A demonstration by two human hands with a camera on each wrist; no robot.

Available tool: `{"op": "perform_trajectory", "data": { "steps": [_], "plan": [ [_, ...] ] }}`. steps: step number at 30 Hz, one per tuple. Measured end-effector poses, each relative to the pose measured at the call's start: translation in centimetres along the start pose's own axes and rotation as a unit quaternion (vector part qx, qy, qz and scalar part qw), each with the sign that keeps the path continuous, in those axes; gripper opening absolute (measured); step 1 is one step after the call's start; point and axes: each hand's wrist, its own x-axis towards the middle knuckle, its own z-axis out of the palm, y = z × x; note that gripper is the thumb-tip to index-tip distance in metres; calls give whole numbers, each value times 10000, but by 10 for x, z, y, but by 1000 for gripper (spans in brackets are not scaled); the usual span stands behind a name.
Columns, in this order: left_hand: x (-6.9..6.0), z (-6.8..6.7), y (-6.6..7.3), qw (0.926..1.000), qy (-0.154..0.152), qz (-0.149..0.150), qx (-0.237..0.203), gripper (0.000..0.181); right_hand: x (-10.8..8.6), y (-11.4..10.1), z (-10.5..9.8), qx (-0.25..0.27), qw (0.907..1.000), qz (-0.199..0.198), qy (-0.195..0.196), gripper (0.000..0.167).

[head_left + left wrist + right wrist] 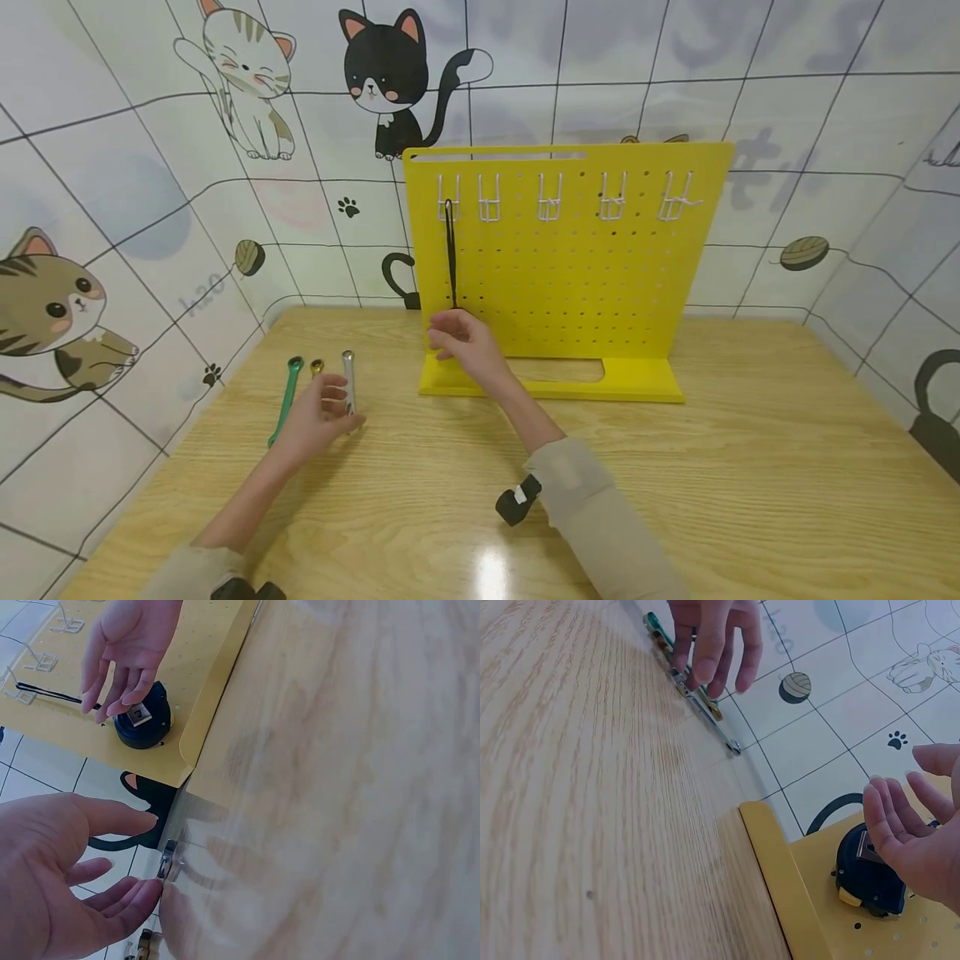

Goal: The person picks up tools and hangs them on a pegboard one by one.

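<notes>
Over a silver wrench (pixel 349 375) on the table, my left hand (pixel 315 421) reaches down with thumb and fingers apart, one fingertip near or touching it. A green wrench (pixel 288 402) and a gold wrench (pixel 317 366), partly covered by that hand, lie just left of it. A black tape measure (pixel 862 874) hangs by its black strap (pixel 452 258) from the leftmost hook of a yellow pegboard (pixel 570 275). My right hand (pixel 468 346) is in front of it, fingers loosely spread and not curled round it. From the head view, the hand hides the tape measure's body.
Several white wire hooks (pixel 550 200) line the pegboard's upper part. The board stands on a yellow base (pixel 641 382) at the back of the wooden table (pixel 750 467). Tiled walls with cat drawings (pixel 386 79) rise behind and beside the table.
</notes>
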Motion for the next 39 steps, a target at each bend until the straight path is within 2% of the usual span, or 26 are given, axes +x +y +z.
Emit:
{"op": "perform_trajectory", "data": {
  "steps": [7,16,22,27,32,36,39],
  "plan": [
    [-2,0,-8,9999,-28,-85,69,62,0,2,2,14,10000,-32,-40,31],
    [-5,1,-9,9988,43,-468,109,52,2,6,5,22,9999,90,-40,33],
    [-5,3,-4,9966,221,-478,639,37,3,10,6,17,9998,143,-148,34],
    [-5,1,0,9943,58,-480,951,29,3,13,7,-27,9995,265,-192,35],
    [-4,-3,1,9956,-386,-616,590,26,4,16,10,-43,9971,743,-185,33],
    [-4,-7,-1,9940,-765,-783,-32,27,2,17,15,-20,9940,1068,-248,32],
    [-5,-10,-1,9892,-961,-969,-542,32,1,20,19,79,9915,1245,-358,36]
  ]
}}
